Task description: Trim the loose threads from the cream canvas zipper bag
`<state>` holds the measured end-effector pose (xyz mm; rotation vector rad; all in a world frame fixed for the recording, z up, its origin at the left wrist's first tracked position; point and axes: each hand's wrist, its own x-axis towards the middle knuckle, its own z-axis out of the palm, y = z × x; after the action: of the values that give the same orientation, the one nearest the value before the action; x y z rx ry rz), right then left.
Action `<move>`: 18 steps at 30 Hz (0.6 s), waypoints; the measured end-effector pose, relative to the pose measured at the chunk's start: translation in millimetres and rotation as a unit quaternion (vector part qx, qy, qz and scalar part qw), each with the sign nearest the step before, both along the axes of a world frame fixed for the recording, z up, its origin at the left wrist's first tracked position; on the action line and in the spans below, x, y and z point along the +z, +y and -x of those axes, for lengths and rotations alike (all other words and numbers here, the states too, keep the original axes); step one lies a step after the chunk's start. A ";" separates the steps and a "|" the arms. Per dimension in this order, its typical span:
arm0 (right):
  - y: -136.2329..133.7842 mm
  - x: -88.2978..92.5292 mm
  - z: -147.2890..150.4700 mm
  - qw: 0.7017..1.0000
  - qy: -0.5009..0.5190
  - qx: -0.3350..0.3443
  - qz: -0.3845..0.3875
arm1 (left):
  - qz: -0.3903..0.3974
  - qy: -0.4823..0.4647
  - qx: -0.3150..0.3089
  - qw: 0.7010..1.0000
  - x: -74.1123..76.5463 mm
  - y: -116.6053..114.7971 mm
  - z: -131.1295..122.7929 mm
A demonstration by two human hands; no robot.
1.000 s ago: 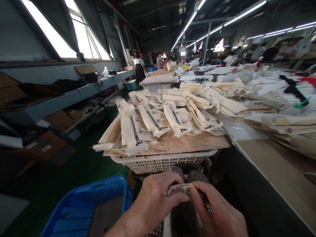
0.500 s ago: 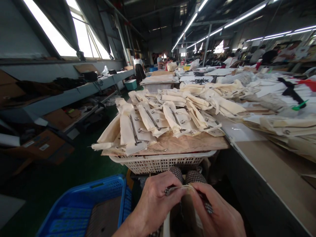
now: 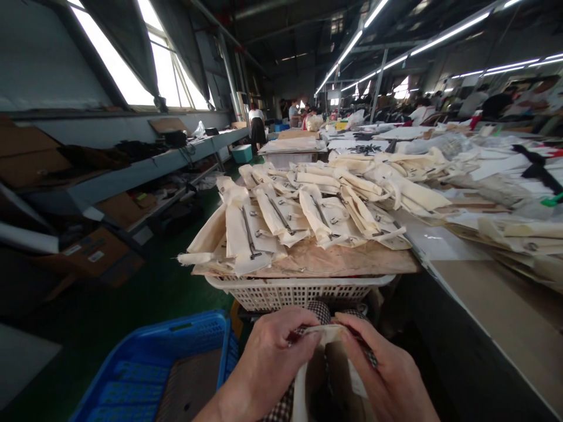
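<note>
Over my lap, my left hand (image 3: pixel 275 346) pinches the edge of a cream fabric piece (image 3: pixel 326 333) between thumb and fingers. My right hand (image 3: pixel 380 357) grips the same edge a little to the right. The piece hangs open between the hands like a bag, its inside dark. Its lower part runs out of view. Ahead lies a heap of similar cream fabric pieces (image 3: pixel 281 220), several with dark zippers, on a wooden board (image 3: pixel 325 262). The board rests on a white plastic basket (image 3: pixel 299 293).
A blue crate (image 3: pixel 132 351) stands on the floor at my left. To the right runs a long table (image 3: pixel 497 310) with stacks of cream fabric (image 3: pixel 528 234). A side bench (image 3: pixel 132 164) lies along the windows. People are farther back.
The view has turned slightly left, so the surroundings sit farther right. My hands have spread the edge a little, and more of the piece's inside shows.
</note>
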<state>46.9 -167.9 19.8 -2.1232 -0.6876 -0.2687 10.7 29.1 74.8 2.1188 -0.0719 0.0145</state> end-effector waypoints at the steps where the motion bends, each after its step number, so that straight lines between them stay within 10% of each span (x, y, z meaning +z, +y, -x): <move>1: -0.1 -1.4 -0.7 1.000 -0.010 0.000 0.004 | -0.007 -0.012 0.004 1.000 -0.1 -0.1 2.7; 10: 5.1 -0.9 -1.5 0.998 0.063 -0.022 0.021 | -0.026 -0.016 -0.007 1.000 -5.4 3.2 -8.1; 15: 9.9 5.2 -6.2 0.990 0.133 -0.042 0.011 | 0.023 -0.106 -0.022 0.994 25.1 15.2 13.5; 18: 8.4 3.9 -9.4 0.984 0.175 -0.036 -0.014 | 0.130 -0.107 -0.136 0.976 46.1 26.7 51.6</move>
<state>56.3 -159.6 23.6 -2.0992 -0.3992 0.0579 -40.8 55.7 120.9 1.8246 -0.4650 0.0855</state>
